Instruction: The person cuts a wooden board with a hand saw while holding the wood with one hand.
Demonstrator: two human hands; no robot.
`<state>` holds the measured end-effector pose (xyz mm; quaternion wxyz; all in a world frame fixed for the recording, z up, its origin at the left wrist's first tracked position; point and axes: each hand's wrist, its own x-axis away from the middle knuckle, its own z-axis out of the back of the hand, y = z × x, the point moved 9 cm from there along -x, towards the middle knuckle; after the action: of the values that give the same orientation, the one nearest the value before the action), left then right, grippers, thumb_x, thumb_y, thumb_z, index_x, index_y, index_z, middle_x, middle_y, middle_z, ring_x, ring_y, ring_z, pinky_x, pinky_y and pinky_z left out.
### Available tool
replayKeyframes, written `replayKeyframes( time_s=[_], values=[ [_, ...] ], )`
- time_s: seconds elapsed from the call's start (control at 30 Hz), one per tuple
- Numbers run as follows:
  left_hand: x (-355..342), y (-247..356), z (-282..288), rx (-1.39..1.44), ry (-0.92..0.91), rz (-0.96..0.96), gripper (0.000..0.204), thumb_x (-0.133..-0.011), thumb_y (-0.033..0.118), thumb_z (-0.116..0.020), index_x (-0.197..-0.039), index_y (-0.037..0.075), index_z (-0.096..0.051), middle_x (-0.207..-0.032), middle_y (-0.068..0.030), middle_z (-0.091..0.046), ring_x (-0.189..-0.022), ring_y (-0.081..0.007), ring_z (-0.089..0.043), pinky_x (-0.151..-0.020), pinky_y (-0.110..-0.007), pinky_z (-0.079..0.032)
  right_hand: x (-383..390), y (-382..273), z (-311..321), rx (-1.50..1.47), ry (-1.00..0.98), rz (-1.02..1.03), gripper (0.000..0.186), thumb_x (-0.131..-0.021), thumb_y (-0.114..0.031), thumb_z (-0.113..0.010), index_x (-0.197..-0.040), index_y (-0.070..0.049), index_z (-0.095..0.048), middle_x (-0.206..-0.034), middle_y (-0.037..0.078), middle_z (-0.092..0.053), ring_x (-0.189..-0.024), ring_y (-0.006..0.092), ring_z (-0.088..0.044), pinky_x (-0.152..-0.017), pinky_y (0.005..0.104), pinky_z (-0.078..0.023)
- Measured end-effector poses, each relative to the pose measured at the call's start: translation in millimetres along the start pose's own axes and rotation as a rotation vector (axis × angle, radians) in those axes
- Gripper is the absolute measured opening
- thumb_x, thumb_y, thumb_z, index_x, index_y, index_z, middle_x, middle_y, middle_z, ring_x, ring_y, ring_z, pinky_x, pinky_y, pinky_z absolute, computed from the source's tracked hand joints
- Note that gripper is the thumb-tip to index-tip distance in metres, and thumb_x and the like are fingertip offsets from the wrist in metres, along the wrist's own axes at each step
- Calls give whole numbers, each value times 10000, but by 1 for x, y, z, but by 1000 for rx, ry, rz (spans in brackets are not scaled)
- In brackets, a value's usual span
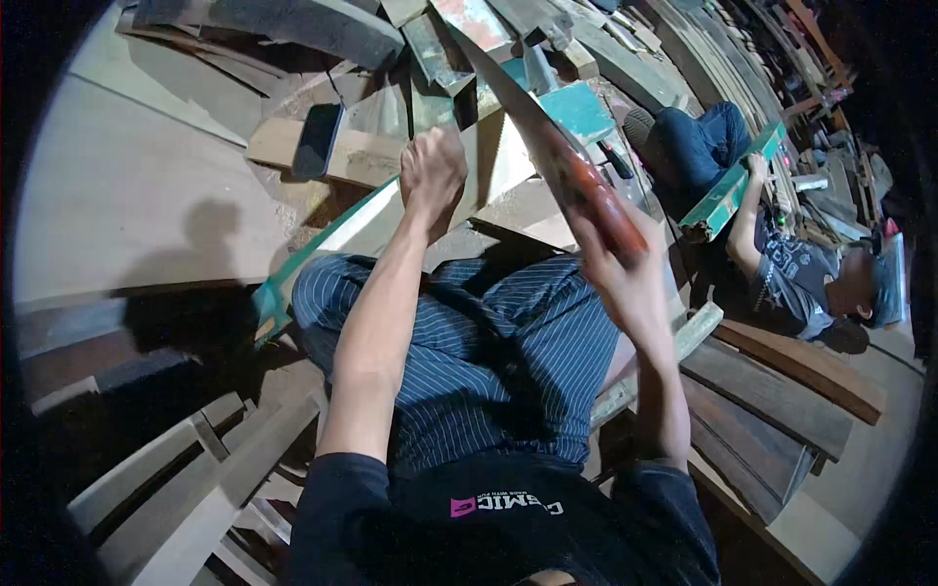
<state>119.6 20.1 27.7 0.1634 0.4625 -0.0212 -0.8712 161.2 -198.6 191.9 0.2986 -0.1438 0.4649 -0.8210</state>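
Observation:
My right hand [625,269] is wrapped round the reddish-brown handle of a long machete-like blade [523,117]. The dark blade widens from a pointed tip, slanting up and to the left over the wood pile. My left hand [433,181] is closed in a fist at the far end of a green-edged wooden board [337,230]. That board slopes down beside my left knee, and what lies inside the fist is mostly hidden. My striped trousers [440,361] show between the forearms.
A phone [318,142] rests on a wooden block beyond my left hand. Cut wood and a turquoise piece [578,112] lie ahead. At the right, a person [791,273] holds a green beam [733,186]. Loose planks [772,391] flank me, with a large pale board [127,186] at left.

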Motion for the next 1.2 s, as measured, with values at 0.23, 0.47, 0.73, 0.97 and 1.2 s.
replayKeyframes(
  time_s=[0.23,0.47,0.73,0.97,1.2],
  values=[
    [-31,0,7,-196,-312,141,74,-882,97,-545,-844,42,-578,-762,-161,-606,-699,-335,-640,-584,-457,-505,185,-19,149,211,304,-327,346,-757,-115,-719,-1042,72,-665,-750,83,-652,-634,164,-602,-602,294,-466],
    [-25,8,-37,178,-519,462,305,-946,164,-463,-795,-8,-664,-798,-264,-673,-751,-397,-693,-664,-495,-544,7,14,35,63,95,-57,290,-908,-151,-671,-1117,48,-643,-821,157,-656,-770,222,-620,-709,382,-504],
    [22,-16,-52,-253,-667,211,447,-929,200,-534,-1343,36,-500,-1293,-206,-551,-1248,-335,-489,-1027,-497,-386,-52,21,-31,-52,172,202,231,-842,-73,-678,-1009,70,-607,-688,252,-611,-649,389,-661,-618,421,-507],
    [20,-46,-40,-198,-215,53,421,-878,177,-572,-1268,30,-510,-1054,-168,-578,-988,-338,-589,-779,-485,-495,-37,4,-34,-144,179,269,221,-836,-81,-688,-1003,48,-623,-691,254,-586,-602,426,-574,-584,425,-470],
    [35,-50,-72,-29,-462,226,581,-865,213,-621,-1391,50,-434,-1306,-205,-488,-1173,-398,-484,-990,-537,-392,-43,18,-37,-60,151,251,270,-834,-83,-679,-1064,35,-598,-743,262,-599,-668,420,-602,-618,435,-490]
  ],
)
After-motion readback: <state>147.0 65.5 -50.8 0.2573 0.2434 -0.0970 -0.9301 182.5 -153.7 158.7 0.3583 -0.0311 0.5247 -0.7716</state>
